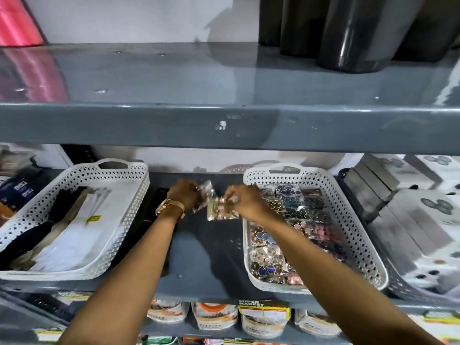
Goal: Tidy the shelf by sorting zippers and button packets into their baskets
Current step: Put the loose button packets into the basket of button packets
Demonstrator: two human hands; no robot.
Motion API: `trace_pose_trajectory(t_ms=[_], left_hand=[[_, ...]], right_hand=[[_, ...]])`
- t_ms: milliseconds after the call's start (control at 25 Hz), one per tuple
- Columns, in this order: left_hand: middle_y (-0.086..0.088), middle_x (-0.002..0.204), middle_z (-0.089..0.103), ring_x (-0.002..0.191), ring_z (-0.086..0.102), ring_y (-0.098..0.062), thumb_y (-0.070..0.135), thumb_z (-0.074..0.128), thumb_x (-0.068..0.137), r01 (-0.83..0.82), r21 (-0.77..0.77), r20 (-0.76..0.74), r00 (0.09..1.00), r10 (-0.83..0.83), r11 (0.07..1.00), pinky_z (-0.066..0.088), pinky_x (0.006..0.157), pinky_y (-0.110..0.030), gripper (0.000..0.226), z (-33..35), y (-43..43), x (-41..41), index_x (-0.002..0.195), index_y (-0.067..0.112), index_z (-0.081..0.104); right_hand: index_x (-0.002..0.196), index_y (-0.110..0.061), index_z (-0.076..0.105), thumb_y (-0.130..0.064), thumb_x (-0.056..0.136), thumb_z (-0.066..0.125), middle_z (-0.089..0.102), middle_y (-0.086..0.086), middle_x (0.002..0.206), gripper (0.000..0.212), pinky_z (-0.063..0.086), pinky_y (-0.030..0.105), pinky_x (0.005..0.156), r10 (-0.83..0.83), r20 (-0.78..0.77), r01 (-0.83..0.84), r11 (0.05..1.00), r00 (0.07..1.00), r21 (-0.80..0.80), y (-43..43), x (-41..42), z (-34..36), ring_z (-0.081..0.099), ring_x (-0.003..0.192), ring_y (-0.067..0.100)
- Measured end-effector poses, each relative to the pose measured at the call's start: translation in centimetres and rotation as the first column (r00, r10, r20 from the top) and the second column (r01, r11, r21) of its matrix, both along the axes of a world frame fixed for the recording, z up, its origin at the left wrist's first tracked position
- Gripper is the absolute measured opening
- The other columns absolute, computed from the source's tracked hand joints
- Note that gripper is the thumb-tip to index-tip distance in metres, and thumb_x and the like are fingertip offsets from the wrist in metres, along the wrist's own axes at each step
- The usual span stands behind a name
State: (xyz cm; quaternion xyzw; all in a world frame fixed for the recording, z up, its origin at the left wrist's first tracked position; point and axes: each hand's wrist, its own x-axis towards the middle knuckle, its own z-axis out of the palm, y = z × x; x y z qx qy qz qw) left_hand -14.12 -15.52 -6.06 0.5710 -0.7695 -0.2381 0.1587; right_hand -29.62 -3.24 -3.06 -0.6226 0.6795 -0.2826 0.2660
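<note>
Two white perforated baskets stand on the grey middle shelf. The left basket (129, 202) holds black and white zippers (72, 220). The right basket (368, 255) is full of button packets (293, 212). Between them, above the bare shelf, my left hand (184, 194), with a gold watch on the wrist, grips a clear button packet (205, 189). My right hand (245, 201) pinches another clear packet of gold buttons (220, 211) just left of the right basket's rim. A dark zipper (155, 205) lies on the shelf beside my left wrist.
The upper shelf's thick grey edge (224, 125) overhangs the baskets closely. Grey and white boxes (410, 215) fill a dark basket on the right. Dark packages (20, 190) sit at far left. Packaged goods (263, 317) line the shelf below.
</note>
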Motion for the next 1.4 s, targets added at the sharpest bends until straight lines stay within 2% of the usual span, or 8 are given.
trace_pose_trajectory(t_ms=[120,200,360,520,840,1080,1320,1400], left_hand=[[0.011,0.059,0.066,0.059,0.058,0.002,0.025,0.076,0.070,0.090,-0.051,-0.525,0.845,-0.104,0.995,0.046,0.065,-0.026,0.018,3.0,0.6,-2.1,0.068,0.014,0.062],[0.012,0.063,0.067,0.058,0.057,0.012,0.014,0.078,0.072,0.172,-0.124,-0.588,0.780,-0.213,0.977,0.047,0.066,-0.022,0.015,4.7,1.6,-4.6,0.076,0.014,0.063],[-0.012,0.092,0.073,0.086,0.068,-0.023,0.015,0.076,0.076,0.402,-0.159,-0.257,0.865,-0.431,0.902,0.052,0.078,-0.030,0.023,6.1,3.8,-10.2,0.096,0.009,0.066],[-0.010,0.111,0.069,0.102,0.064,-0.029,0.020,0.071,0.081,0.458,-0.034,0.116,0.885,-0.452,0.888,0.045,0.084,-0.030,0.025,3.7,5.6,-13.3,0.103,0.016,0.063],[0.000,0.105,0.074,0.103,0.066,-0.023,0.036,0.077,0.073,0.445,-0.073,0.213,0.881,-0.422,0.892,0.044,0.097,-0.037,0.035,0.6,6.1,-13.3,0.104,0.022,0.067],[-0.003,0.121,0.065,0.111,0.061,-0.018,0.044,0.063,0.083,0.187,-0.160,-0.459,0.855,-0.241,0.969,0.047,0.098,-0.036,0.047,1.0,8.4,-8.8,0.121,0.016,0.059],[-0.012,0.119,0.064,0.112,0.059,-0.025,0.020,0.061,0.086,-0.177,-0.134,-0.568,0.820,0.071,0.975,0.045,0.101,-0.034,0.032,1.0,7.2,1.4,0.115,0.006,0.061],[-0.016,0.118,0.063,0.112,0.058,-0.031,0.023,0.056,0.081,-0.210,-0.147,-0.507,0.855,0.109,0.967,0.045,0.102,-0.041,0.040,0.7,6.4,4.6,0.115,0.004,0.061]], right_hand=[[0.095,0.001,0.067,-0.018,0.071,0.081,0.073,0.013,0.092,0.034,0.056,0.018,0.065,-0.135,0.338,0.166,0.984,0.931,-0.064,1.0,-5.1,3.2,0.069,0.072,0.014],[0.095,-0.003,0.066,-0.021,0.068,0.083,0.073,0.007,0.087,0.037,0.057,0.015,0.061,-0.227,0.310,0.270,0.957,0.923,-0.104,1.7,-9.0,4.7,0.070,0.073,0.014],[0.104,-0.007,0.063,-0.023,0.075,0.078,0.070,0.014,0.105,0.037,0.057,0.033,0.083,-0.382,0.085,0.380,0.924,0.920,0.038,2.7,-15.1,4.5,0.068,0.086,0.025],[0.116,-0.009,0.057,-0.030,0.081,0.070,0.059,0.016,0.129,0.043,0.045,0.043,0.101,-0.308,-0.117,0.326,0.923,0.944,0.206,3.2,-16.3,0.6,0.060,0.108,0.030],[0.107,-0.011,0.065,-0.020,0.081,0.069,0.057,0.012,0.130,0.028,0.041,0.035,0.103,-0.297,-0.174,0.336,0.902,0.939,0.272,3.5,-15.0,-1.9,0.054,0.118,0.028],[0.110,-0.019,0.062,-0.049,0.083,0.060,0.054,0.011,0.131,0.041,0.039,0.045,0.107,-0.401,-0.343,0.439,0.897,0.850,0.040,3.7,-13.1,-0.1,0.052,0.119,0.031],[0.104,-0.016,0.065,-0.025,0.084,0.068,0.066,0.001,0.098,0.022,0.049,0.027,0.068,-0.109,0.471,0.206,0.966,0.875,-0.159,1.6,-0.2,3.6,0.060,0.076,0.011],[0.111,-0.013,0.061,-0.018,0.088,0.063,0.061,-0.001,0.090,0.024,0.049,0.026,0.064,-0.062,0.509,0.140,0.983,0.859,-0.116,0.0,4.4,3.0,0.056,0.076,0.010]])
